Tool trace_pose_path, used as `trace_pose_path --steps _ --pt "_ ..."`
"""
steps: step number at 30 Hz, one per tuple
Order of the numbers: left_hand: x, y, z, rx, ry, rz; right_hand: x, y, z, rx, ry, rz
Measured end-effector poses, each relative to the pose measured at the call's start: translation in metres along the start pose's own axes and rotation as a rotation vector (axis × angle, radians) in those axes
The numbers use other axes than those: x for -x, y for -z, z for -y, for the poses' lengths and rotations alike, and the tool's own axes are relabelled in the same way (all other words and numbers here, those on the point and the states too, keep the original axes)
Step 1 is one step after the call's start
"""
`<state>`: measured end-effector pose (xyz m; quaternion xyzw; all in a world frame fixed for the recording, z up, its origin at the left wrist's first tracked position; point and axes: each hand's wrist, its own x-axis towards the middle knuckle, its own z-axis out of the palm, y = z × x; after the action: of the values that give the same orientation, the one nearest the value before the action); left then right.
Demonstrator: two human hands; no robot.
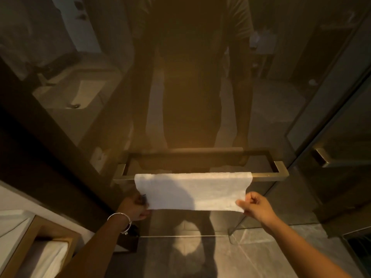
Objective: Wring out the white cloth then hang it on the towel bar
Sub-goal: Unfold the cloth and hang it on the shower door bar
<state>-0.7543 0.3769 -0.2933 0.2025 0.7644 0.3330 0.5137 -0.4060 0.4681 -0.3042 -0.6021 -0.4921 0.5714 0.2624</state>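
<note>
The white cloth (192,190) hangs spread flat over the brass towel bar (269,174), which is fixed to a dark glass panel. My left hand (133,206), with a silver bangle on its wrist, pinches the cloth's lower left corner. My right hand (254,204) pinches the lower right corner. Both hands hold the bottom hem taut below the bar. The cloth covers most of the bar's length; only its ends show.
The glass panel (190,97) reflects a person and a sink. A second glass door with a brass handle (322,157) stands at the right. A wooden shelf with white towels (46,255) sits at lower left. Grey tiled floor (261,255) lies below.
</note>
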Motion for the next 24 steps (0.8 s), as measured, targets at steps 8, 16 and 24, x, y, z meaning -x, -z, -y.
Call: trace_pose_path --steps 8,16,24 --pt "0.013 0.009 0.000 -0.294 -0.152 0.013 0.009 0.006 0.015 0.199 0.111 -0.022" --pt "0.023 0.004 0.007 -0.220 -0.199 0.032 0.011 0.006 0.017 0.232 0.049 0.026" --pt "0.021 -0.003 0.005 -0.063 -0.046 -0.015 0.013 0.007 0.015 0.302 0.071 0.013"
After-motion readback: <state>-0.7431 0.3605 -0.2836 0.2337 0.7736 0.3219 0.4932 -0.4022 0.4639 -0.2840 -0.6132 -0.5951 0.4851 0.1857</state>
